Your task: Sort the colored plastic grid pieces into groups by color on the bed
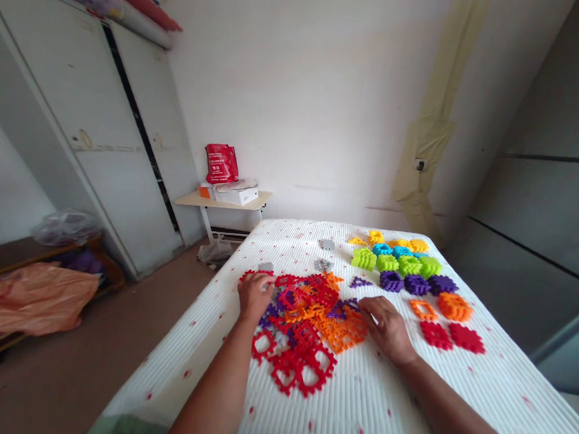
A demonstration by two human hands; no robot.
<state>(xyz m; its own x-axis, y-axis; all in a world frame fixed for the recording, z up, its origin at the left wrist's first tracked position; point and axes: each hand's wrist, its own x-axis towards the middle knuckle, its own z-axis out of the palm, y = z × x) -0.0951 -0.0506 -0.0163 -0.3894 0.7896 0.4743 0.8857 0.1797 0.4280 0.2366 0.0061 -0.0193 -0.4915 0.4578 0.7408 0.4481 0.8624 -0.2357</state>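
A loose pile of flat plastic interlocking pieces with toothed edges lies in front of me, mostly red [310, 372], orange [343, 331] and purple, with some grey among them. At the pile's far left edge, my left hand [254, 296] has its fingers curled over a red interlocking piece [249, 273]. My right hand [386, 325] is at the right side of the pile, fingers bent together at the end of a purple interlocking piece [343, 307]. The fingertips of both hands are partly hidden.
Sorted stacks stand at the right of the bed [189, 349]: yellow [407, 244], blue [401, 252], green [409, 266], purple [416, 284], orange [455, 306] and red [466, 338]. Grey pieces [322, 265] lie beyond the pile. A small table [190, 199] holds a red bag [221, 163].
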